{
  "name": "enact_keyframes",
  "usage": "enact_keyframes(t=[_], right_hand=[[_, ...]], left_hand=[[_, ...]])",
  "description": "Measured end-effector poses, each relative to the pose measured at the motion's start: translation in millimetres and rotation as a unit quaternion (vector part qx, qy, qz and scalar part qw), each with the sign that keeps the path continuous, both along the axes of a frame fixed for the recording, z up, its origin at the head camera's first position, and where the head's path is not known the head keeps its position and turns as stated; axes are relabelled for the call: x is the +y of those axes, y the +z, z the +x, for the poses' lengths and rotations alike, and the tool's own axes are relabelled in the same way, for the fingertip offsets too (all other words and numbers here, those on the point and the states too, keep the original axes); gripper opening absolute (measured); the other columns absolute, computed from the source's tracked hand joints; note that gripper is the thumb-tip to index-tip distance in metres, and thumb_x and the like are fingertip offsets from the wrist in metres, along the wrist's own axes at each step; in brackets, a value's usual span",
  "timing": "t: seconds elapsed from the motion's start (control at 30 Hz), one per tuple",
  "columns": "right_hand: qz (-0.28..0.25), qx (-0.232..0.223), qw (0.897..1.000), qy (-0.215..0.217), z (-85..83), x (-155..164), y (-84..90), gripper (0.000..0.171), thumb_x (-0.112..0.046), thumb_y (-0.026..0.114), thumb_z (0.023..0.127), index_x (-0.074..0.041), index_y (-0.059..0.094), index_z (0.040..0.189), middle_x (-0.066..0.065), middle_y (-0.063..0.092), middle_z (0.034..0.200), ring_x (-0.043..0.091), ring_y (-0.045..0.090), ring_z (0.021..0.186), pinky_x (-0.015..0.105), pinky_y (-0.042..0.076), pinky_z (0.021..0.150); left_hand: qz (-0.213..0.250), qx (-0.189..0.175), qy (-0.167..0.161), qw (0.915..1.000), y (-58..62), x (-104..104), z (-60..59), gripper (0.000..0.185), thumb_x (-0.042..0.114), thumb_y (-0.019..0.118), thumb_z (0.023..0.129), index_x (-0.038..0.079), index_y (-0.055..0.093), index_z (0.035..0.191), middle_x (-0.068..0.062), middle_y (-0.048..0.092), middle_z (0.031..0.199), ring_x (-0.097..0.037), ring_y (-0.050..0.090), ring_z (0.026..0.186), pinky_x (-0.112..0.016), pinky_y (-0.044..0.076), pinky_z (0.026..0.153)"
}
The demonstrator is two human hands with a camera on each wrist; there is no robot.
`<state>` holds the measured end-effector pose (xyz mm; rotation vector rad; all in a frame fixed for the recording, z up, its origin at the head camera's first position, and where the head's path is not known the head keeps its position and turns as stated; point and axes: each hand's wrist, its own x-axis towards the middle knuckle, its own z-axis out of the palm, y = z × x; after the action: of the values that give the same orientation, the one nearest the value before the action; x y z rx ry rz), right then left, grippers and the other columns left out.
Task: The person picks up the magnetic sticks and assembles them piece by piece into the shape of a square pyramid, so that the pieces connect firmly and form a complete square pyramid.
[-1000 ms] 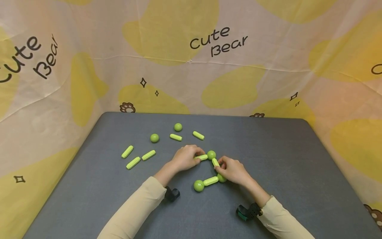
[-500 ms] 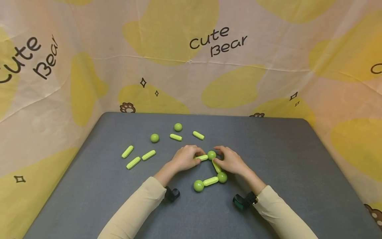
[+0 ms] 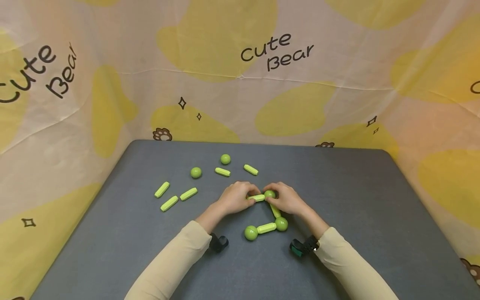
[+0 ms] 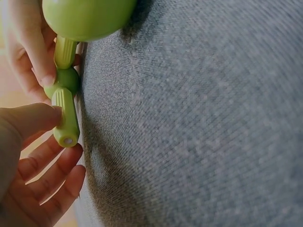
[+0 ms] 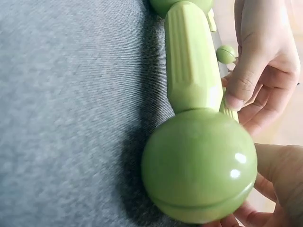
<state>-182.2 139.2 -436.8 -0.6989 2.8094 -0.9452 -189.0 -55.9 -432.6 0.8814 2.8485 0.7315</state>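
My left hand (image 3: 236, 198) pinches a light green ridged rod (image 3: 258, 198) between thumb and fingers. In the left wrist view the rod's near end shows a small silvery disc. My right hand (image 3: 286, 199) holds the green ball (image 3: 269, 194) at the rod's other end, thumb in front and fingers behind. From that ball a second rod (image 3: 275, 211) slants down to another ball (image 3: 281, 224). A third rod (image 3: 266, 228) joins it to a ball (image 3: 251, 233) on the left, making an open bent chain. The right wrist view shows a ball (image 5: 199, 165) large in front.
Two loose balls (image 3: 196, 172) and two rods (image 3: 223, 172) lie farther back on the grey table (image 3: 337, 200). Several more rods (image 3: 188, 193) lie to the left. A patterned cloth (image 3: 210, 46) hangs behind and at the sides.
My right hand has moved up from the slanting rod and now holds the ball above it. My left hand stays on its rod. The camera view has shifted slightly.
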Motion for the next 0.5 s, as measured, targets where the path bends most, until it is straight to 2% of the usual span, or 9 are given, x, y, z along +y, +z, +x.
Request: enact_keyframes(t=[0.5], right_hand=[[0.004,-0.009,0.998,-0.069,12.4,8,-2.2,0.023,-0.022,0.061,0.080,-0.012,0.062,0.101,0.004,0.058,0.094,0.017,0.051,0.080,0.032,0.040,0.065]], left_hand=[[0.005,-0.003,-0.008,0.9999,0.4,6,-2.6,0.017,0.017,0.063,0.077,0.020,0.065,0.094,0.005,0.061,0.085,-0.008,0.056,0.072,-0.023,0.043,0.059]])
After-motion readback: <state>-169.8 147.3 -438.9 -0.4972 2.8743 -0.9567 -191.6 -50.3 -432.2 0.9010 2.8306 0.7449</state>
